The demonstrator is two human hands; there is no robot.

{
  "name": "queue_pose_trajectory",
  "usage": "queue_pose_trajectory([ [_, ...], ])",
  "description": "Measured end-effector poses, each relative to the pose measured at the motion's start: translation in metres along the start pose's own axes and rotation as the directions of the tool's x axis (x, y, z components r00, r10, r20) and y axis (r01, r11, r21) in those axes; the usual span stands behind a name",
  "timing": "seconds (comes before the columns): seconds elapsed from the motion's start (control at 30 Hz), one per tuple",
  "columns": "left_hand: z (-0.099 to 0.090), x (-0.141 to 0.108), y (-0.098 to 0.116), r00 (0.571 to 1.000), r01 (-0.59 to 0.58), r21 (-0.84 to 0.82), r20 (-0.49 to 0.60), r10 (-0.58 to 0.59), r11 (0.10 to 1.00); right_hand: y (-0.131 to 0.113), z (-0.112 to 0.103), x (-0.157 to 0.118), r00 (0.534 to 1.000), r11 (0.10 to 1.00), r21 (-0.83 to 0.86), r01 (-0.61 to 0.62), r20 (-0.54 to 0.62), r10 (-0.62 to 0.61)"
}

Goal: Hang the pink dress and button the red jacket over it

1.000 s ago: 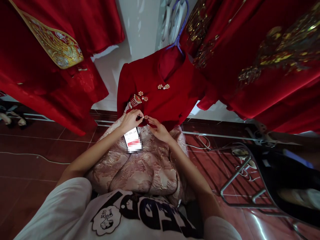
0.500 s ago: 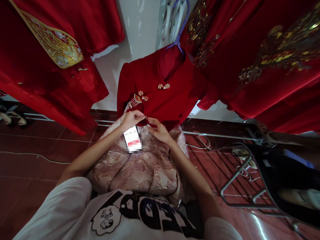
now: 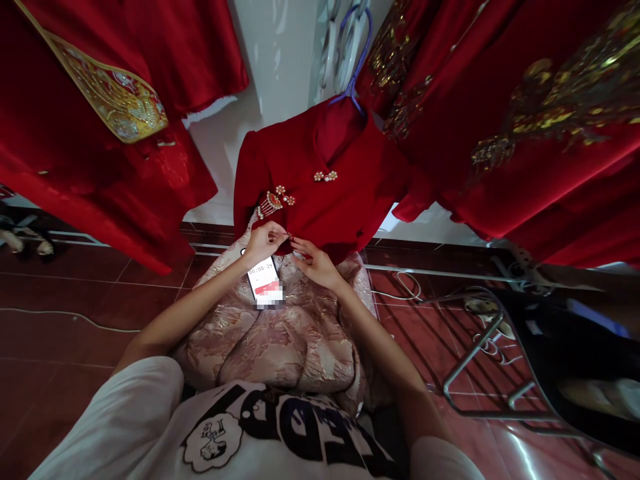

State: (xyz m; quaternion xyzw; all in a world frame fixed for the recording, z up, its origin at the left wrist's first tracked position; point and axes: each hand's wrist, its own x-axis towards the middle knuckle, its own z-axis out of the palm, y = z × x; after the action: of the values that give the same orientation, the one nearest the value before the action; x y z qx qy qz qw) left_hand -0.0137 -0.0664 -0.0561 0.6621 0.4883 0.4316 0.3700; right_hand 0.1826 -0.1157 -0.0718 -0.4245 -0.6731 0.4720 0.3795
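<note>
A red jacket [image 3: 300, 150] hangs in front of me on a blue hanger [image 3: 353, 83]. Its front bears pearl-and-gold flower fasteners [image 3: 325, 176] and a fan-shaped tasselled brooch [image 3: 271, 203]. At the lower hem, my left hand [image 3: 265, 241] is closed in a pinch on a small decorated fastener [image 3: 290, 237]. My right hand [image 3: 317, 265] is beside it, fingers stretched toward the fastener and thumb apart below. Whether its fingertips touch the fastener I cannot tell. Just under my left hand, a phone [image 3: 264, 280] showing a timer lies on shiny pink-gold fabric [image 3: 280, 347] over my lap.
Red garments with gold embroidery hang at the left [image 3: 195, 47] and right [image 3: 540, 167]. A black chair [image 3: 550, 353] with a metal frame stands at the right. White cables [image 3: 410, 287] lie on the red tiled floor, and shoes [image 3: 30, 243] are at far left.
The view has shifted slightly. My left hand keeps its pinch at the hem, and my right hand stays beside it with little visible movement.
</note>
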Motion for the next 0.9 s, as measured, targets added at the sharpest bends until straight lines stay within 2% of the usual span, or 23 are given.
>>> queue_pose_trajectory([
  [0.2, 0.007, -0.002, -0.002, 0.997, -0.001, -0.064, -0.077, -0.004, 0.998, -0.002, 0.001, 0.0, 1.0, 1.0, -0.003, 0.004, 0.009, -0.003],
  [0.33, 0.004, -0.002, 0.001, 0.996, 0.038, -0.095, -0.077, -0.046, 0.995, -0.001, 0.001, 0.0, 1.0, 1.0, -0.006, 0.029, 0.005, -0.029],
  [0.4, -0.001, -0.001, 0.004, 0.997, 0.077, -0.161, -0.001, -0.078, 0.984, -0.001, -0.001, 0.001, 0.998, 0.999, -0.026, 0.042, -0.044, -0.043],
  [0.47, -0.004, 0.0, 0.009, 0.981, 0.132, -0.212, 0.165, -0.098, 0.968, 0.0, -0.003, 0.002, 0.991, 0.996, -0.07, 0.047, -0.126, -0.055],
  [0.57, -0.004, 0.0, 0.018, 0.911, 0.126, -0.184, 0.411, -0.04, 0.975, -0.001, -0.006, 0.002, 0.962, 0.974, -0.221, 0.045, -0.253, -0.102],
  [0.63, 0.001, 0.001, 0.025, 0.88, 0.072, -0.161, 0.475, 0.013, 0.984, -0.003, -0.008, 0.0, 0.936, 0.938, -0.344, 0.031, -0.32, -0.148],
  [0.67, 0.004, 0.003, 0.027, 0.879, 0.069, -0.168, 0.476, 0.019, 0.983, -0.004, -0.009, 0.0, 0.922, 0.921, -0.388, 0.021, -0.349, -0.168],
  [0.73, 0.009, 0.011, 0.031, 0.913, 0.14, -0.22, 0.406, -0.04, 0.965, -0.007, -0.012, -0.001, 0.898, 0.908, -0.418, 0.009, -0.396, -0.191],
  [0.83, 0.01, 0.03, 0.032, 0.949, 0.28, -0.349, 0.243, -0.203, 0.894, -0.011, -0.019, -0.001, 0.868, 0.928, -0.373, 0.019, -0.455, -0.201],
  [0.9, 0.008, 0.046, 0.03, 0.954, 0.295, -0.43, 0.179, -0.24, 0.853, -0.015, -0.025, 0.0, 0.862, 0.946, -0.323, 0.039, -0.468, -0.195],
])
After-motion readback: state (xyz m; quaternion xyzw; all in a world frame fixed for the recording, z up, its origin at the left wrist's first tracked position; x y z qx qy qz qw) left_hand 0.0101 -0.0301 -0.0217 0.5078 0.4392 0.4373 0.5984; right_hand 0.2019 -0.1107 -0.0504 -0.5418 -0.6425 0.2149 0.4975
